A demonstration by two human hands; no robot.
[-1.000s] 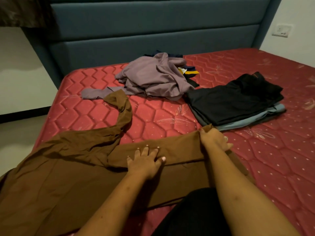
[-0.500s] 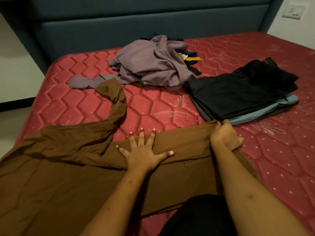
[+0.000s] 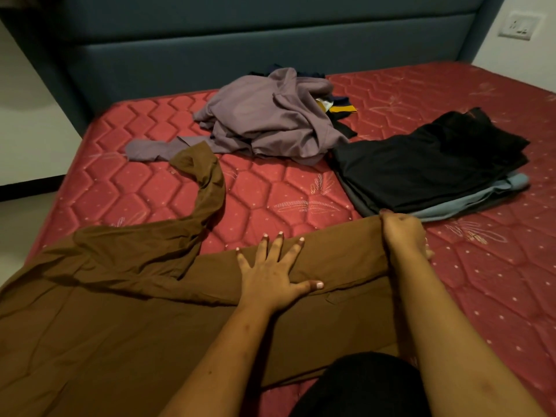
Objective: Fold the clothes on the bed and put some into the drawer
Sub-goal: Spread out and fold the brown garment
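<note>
On the brown garment point(image 3: 120, 326) lying along the red mattress's point(image 3: 270, 191) near edge, the left hand point(image 3: 270, 273), flat with fingers splayed, should pin the fold while the right hand point(image 3: 403, 236), curled round the fold's end, draws it taut for an even crease.

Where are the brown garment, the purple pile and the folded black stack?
brown garment point(image 3: 120, 326), head view, flat lower panel.
purple pile point(image 3: 264, 121), head view, heap's middle.
folded black stack point(image 3: 421, 170), head view, top layer.

red quilted mattress point(image 3: 270, 188), brown garment point(image 3: 120, 311) spread across its near edge, crumpled mauve clothes pile point(image 3: 264, 118) near the headboard, folded black and grey-blue stack point(image 3: 427, 173) at right
</note>
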